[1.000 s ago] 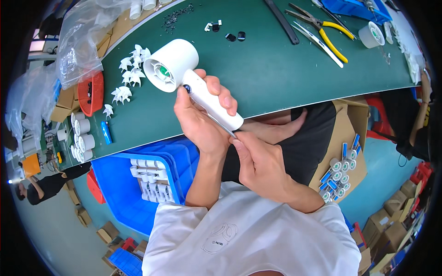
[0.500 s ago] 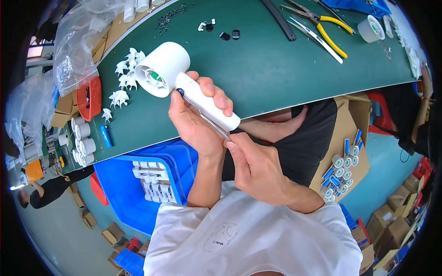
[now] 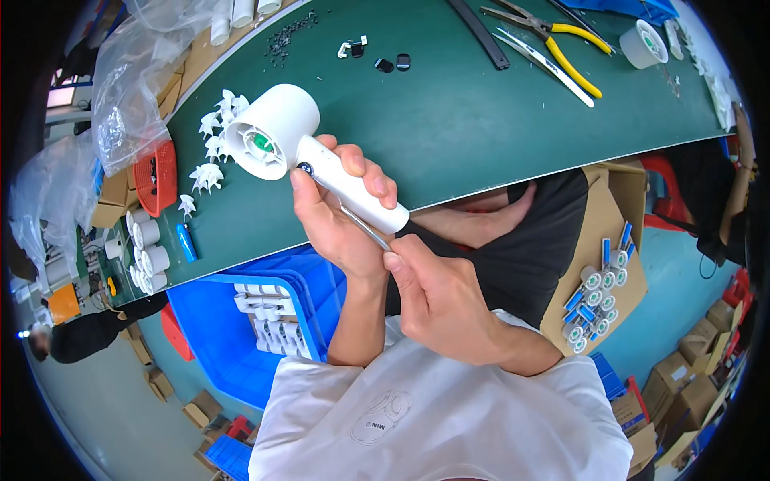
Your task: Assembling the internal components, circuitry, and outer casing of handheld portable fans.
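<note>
My left hand (image 3: 341, 216) is closed round the handle of a white handheld fan body (image 3: 349, 186), held above the table's near edge. Its wide round head (image 3: 281, 120) tilts up to the left; spokes and a green part show in its open end. A small dark round button (image 3: 305, 168) sits on the handle near my left thumb. Pinched in my right hand (image 3: 441, 293) is a slim metal tool (image 3: 366, 228), perhaps tweezers. This tool reaches along the handle's lower side by my left palm; I cannot tell whether its tip touches the handle.
White fan blades (image 3: 206, 177) and a blue battery (image 3: 185, 242) lie left on the green table (image 3: 449, 112). Yellow-handled pliers (image 3: 553, 44) and pointed tweezers (image 3: 545, 66) lie at the far right. A blue crate (image 3: 216, 345) and a cardboard box (image 3: 597, 208) holding battery parts flank my lap.
The fan body has shifted slightly left and downward in view, with both hands moving along. The metal tool stays in my right hand beside the handle.
</note>
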A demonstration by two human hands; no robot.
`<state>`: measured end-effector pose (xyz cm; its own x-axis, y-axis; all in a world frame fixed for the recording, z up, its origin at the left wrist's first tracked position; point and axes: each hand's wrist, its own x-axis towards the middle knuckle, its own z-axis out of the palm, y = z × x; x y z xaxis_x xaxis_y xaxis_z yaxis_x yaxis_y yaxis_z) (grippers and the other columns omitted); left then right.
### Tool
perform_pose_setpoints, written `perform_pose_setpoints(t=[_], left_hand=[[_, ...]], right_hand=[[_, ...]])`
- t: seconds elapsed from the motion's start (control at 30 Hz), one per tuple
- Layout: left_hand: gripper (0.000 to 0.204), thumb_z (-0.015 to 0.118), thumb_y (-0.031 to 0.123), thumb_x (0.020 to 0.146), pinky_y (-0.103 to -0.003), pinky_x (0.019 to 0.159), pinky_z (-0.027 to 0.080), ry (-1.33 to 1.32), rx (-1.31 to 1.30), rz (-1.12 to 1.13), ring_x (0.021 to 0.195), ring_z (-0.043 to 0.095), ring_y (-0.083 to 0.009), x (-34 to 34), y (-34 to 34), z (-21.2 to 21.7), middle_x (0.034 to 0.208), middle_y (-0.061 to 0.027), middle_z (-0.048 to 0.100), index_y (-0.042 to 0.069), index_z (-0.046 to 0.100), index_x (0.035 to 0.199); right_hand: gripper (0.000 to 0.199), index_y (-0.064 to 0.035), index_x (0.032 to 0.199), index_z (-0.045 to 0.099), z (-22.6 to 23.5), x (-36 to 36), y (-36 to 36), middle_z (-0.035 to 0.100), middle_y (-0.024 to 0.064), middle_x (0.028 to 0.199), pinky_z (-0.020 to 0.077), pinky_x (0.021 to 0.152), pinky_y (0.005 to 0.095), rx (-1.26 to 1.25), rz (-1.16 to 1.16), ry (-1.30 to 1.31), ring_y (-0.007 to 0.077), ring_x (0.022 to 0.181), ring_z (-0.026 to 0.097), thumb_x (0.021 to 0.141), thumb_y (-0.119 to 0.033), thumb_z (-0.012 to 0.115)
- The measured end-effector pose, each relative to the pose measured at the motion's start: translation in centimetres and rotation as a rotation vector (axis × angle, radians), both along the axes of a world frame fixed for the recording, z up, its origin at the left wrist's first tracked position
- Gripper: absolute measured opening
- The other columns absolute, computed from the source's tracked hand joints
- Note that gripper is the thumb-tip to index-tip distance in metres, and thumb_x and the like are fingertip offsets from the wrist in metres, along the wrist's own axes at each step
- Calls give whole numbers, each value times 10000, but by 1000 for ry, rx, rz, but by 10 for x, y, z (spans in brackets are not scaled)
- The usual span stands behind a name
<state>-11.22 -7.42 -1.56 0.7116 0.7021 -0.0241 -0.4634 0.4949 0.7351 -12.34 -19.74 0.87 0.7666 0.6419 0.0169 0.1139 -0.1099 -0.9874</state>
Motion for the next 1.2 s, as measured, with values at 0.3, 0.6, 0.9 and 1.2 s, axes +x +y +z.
perform_pose_setpoints(t=[0.3,0.6,0.9,1.2], left_hand=[[445,295,431,1033,-300,493,458,4,-7,-3,620,524,-169,-2,-3,2,846,-94,523,29,446,1151],[427,303,359,1048,-292,514,457,-21,73,-37,641,519,-171,2,4,1,881,-109,530,-13,455,1193],[419,320,315,1050,-302,625,516,47,250,-233,723,600,-180,12,-1,7,1004,-177,606,-50,461,1202],[413,349,313,1046,-315,699,555,72,283,-302,798,628,-181,9,3,1,1026,-157,603,-43,466,1220]], right_hand=[[71,-9,912,517,2,2,3,450,140,543,367,426,346,16,3,-2,273,434,504,969,-50,512],[59,-15,948,571,8,4,-21,472,109,535,383,433,319,-14,-19,-16,201,428,501,961,-57,532],[137,9,1014,612,-5,65,-31,505,-73,647,287,514,170,254,-225,175,-22,576,383,982,-101,537],[159,32,1063,623,-14,105,26,527,-70,670,282,500,183,401,-171,247,-21,589,412,963,-79,569]])
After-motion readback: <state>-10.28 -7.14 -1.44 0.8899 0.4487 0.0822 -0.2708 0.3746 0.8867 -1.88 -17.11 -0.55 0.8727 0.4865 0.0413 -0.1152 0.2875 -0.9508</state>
